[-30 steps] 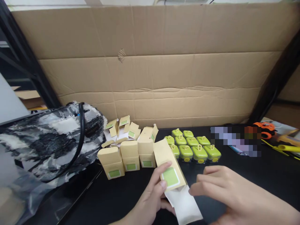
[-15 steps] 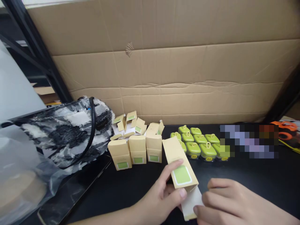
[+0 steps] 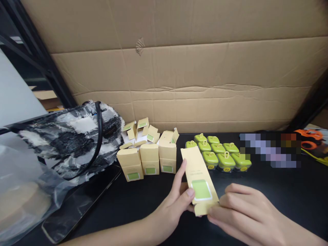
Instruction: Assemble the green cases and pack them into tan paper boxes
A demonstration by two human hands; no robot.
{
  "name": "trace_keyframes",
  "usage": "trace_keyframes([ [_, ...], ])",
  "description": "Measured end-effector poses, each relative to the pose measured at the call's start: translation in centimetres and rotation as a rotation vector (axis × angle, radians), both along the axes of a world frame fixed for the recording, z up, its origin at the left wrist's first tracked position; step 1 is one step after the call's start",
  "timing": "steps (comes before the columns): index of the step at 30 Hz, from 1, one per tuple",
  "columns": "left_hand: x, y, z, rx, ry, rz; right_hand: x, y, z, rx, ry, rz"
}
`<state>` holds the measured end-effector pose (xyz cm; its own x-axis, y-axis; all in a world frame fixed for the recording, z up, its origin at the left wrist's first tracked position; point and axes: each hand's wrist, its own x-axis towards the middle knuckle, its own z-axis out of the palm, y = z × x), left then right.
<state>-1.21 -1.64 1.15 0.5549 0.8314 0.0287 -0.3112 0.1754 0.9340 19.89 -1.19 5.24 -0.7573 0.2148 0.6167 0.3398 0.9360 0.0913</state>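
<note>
A small tan cardboard box [image 3: 198, 171] with a green square window print is tilted in front of me. My left hand [image 3: 176, 198] grips it along its left side, thumb on the front edge. At the box's lower end a short tan flap [image 3: 203, 209] sticks out. My right hand [image 3: 243, 208] has its fingers curled, thumb and fingertips pinched at that end's right corner. Behind stand several matching boxes [image 3: 150, 159] with raised lids. Right of the held box sit several small green-lidded containers [image 3: 226, 160] with loop handles and yellow round labels.
A furry black-and-white bag [image 3: 74, 136] with a black handle lies at left, beside a clear plastic bag [image 3: 28, 194]. Orange-handled scissors [image 3: 309, 138] lie at far right, near a pixelated patch. Behind the black tabletop [image 3: 123, 212] stands a cardboard wall [image 3: 179, 68].
The long white flap at the held box's lower end has been folded in, leaving a short tan flap. My left fingers have shifted to the box's side. The view has tipped slightly.
</note>
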Motion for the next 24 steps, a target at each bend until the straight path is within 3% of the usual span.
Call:
trace_keyframes([
  [11, 0.32, -0.32, 0.4, -0.012, 0.014, 0.021, 0.32, -0.19, -0.05, -0.033, 0.014, 0.005],
  [15, 0.32, -0.35, 0.44, -0.004, 0.031, -0.007, 0.17, -0.14, -0.37, -0.067, 0.061, -0.013],
  [20, 0.03, -0.55, 1.05, 0.042, 0.071, -0.067, -0.08, -0.24, -0.32, 0.018, 0.106, -0.067],
  [24, -0.12, -0.34, 0.21, 0.103, 0.087, -0.12, -0.28, -0.25, 0.31, -0.013, 0.124, -0.08],
])
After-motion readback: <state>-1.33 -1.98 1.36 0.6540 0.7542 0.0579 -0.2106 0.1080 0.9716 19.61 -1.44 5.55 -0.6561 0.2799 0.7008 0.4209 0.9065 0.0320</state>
